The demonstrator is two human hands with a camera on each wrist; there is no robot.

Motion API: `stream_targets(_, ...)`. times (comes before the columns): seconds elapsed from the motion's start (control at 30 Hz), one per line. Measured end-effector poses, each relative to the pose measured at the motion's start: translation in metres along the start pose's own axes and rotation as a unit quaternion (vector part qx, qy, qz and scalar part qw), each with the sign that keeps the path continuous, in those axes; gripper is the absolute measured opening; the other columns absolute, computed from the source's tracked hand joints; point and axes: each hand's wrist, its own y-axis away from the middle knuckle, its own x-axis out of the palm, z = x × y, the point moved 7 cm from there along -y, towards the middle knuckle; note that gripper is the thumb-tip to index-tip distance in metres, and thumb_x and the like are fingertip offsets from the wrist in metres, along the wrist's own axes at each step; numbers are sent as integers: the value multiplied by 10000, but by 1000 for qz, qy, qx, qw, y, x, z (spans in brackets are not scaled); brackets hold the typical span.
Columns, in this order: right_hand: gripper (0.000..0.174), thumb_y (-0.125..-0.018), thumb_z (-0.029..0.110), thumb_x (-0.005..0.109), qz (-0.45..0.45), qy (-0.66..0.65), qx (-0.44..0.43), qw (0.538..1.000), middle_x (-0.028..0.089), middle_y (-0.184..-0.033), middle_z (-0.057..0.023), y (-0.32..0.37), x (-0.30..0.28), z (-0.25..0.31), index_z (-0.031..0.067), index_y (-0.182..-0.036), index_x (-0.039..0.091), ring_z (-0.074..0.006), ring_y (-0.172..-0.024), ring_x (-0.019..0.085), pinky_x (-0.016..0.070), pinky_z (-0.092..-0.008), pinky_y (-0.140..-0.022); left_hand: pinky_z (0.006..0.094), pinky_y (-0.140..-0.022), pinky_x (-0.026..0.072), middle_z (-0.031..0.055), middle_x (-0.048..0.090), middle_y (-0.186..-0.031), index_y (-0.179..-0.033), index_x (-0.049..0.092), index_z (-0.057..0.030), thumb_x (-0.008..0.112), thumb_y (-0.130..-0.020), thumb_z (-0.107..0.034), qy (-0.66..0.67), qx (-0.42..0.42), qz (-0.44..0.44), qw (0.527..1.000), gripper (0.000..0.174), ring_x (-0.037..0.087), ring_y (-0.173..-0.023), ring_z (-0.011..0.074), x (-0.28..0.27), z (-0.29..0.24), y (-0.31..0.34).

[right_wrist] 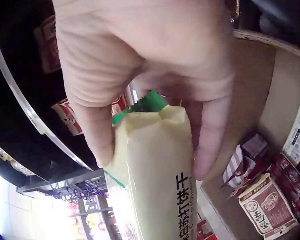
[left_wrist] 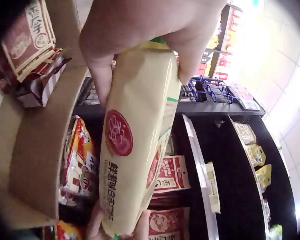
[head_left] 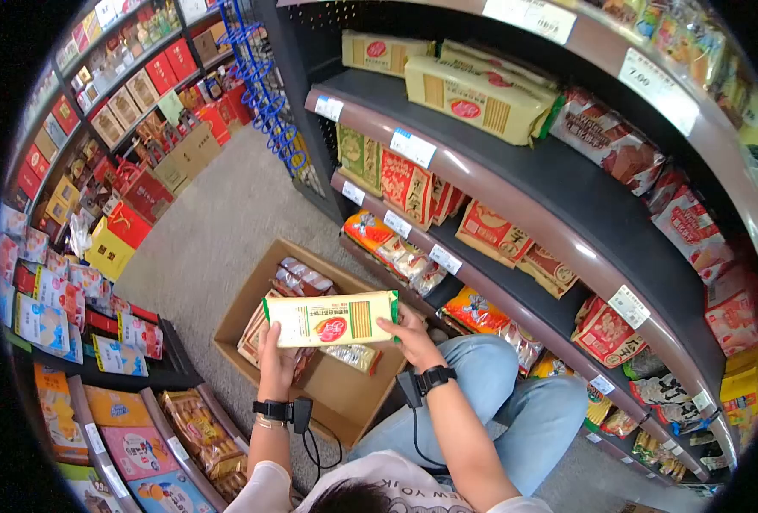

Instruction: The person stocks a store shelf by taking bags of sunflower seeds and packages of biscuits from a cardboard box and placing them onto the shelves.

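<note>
Head view from above, forward and down; 2 wrist views at close range, cream packet (head_left: 332, 319) in all 3

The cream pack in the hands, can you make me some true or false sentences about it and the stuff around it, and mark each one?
1. The left hand and right hand both hold the pack. True.
2. The pack is blue all over. False: it is mostly cream, with green ends.
3. The open box has other packs inside. True.
4. The held pack lies in the box. False: the hands hold it up.
5. The jeans are blue. True.
</note>
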Motion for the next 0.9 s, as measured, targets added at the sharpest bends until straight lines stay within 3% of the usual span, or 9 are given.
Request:
stream_targets(0.2, 640, -752, 109, 783, 2, 165, -126, 978, 575, -1193, -84, 24, 34, 110, -13, -1283, 446, -152, -1083, 558, 448, -293, -934, 425, -995, 427, 130, 544, -1246, -1276, 416, -9, 540, -937, -147, 56, 86, 67, 992, 387, 524, -1168, 247, 50, -20, -42)
stream_targets(0.27, 651, -744, 138, 791, -10, 250, -226, 942, 580, -1184, -79, 19, 37, 139, -21, -1275, 450, -150, -1079, 558, 448, -281, -929, 394, -982, 438, 105, 563, -1214, -1250, 440, 0, 548, -942, -168, 29, 113, 74, 990, 367, 545, -1133, 216, 71, -33, -64)
stream_targets(0.43, 586, -756, 140, 758, -58, 341, -364, 865, 621, -1109, -105, 37, 99, 244, -4, -1253, 484, -162, -1000, 598, 473, -302, -883, 330, -937, 435, 78, 589, -1133, -1203, 503, -3, 574, -940, -222, -100, 171, 101, 975, 350, 557, -1073, 174, 147, -90, -112)
stream_targets(0.5, 579, -746, 141, 744, -117, 440, -433, 778, 620, -1112, -178, 33, 116, 277, -1, -1235, 468, -255, -1031, 609, 466, -349, -898, 307, -919, 420, 71, 594, -1129, -1186, 539, -5, 586, -935, -268, -224, 246, 112, 936, 367, 552, -1042, 157, 178, -117, -133)
stream_targets(0.6, 513, -751, 148, 733, -159, 423, -449, 771, 605, -1062, -210, 18, 138, 308, 14, -1162, 457, -332, -1031, 585, 458, -403, -883, 302, -925, 401, 69, 597, -1136, -1180, 552, 10, 603, -920, -316, -457, 372, 56, 806, 420, 532, -1048, 137, 213, -149, -171)
stream_targets(0.7, 471, -767, 152, 719, -202, 450, -482, 724, 594, -1015, -222, -12, 149, 329, 20, -1131, 452, -373, -987, 572, 456, -432, -840, 304, -947, 379, 85, 577, -1171, -1192, 551, -10, 609, -912, -353, -307, 273, 165, 897, 447, 505, -1072, 143, 253, -163, -193)
stream_targets(0.73, 466, -771, 154, 715, -213, 456, -487, 714, 590, -1003, -225, -18, 154, 335, 19, -1133, 454, -384, -968, 568, 456, -439, -824, 313, -945, 369, 85, 552, -1198, -1276, 484, -75, 607, -887, -457, -278, 256, 207, 902, 558, 502, -1047, 188, 260, -166, -211)
stream_targets(0.83, 435, -781, 139, 705, -247, 488, -500, 671, 582, -1007, -230, -39, 170, 350, 14, -1128, 474, -391, -948, 566, 455, -446, -807, 305, -928, 359, 63, 540, -1197, -1343, 387, -150, 596, -847, -572, -298, 55, 106, 947, 684, 516, -991, 225, 266, -174, -230)
stream_targets(0.9, 407, -775, 119, 713, -263, 510, -543, 613, 589, -1002, -215, -55, 182, 358, 6, -1099, 493, -369, -937, 583, 457, -432, -803, 283, -832, 385, 23, 535, -1123, -1271, 389, -182, 599, -808, -636, -289, 54, 123, 948, 681, 509, -929, 175, 278, -181, -252)
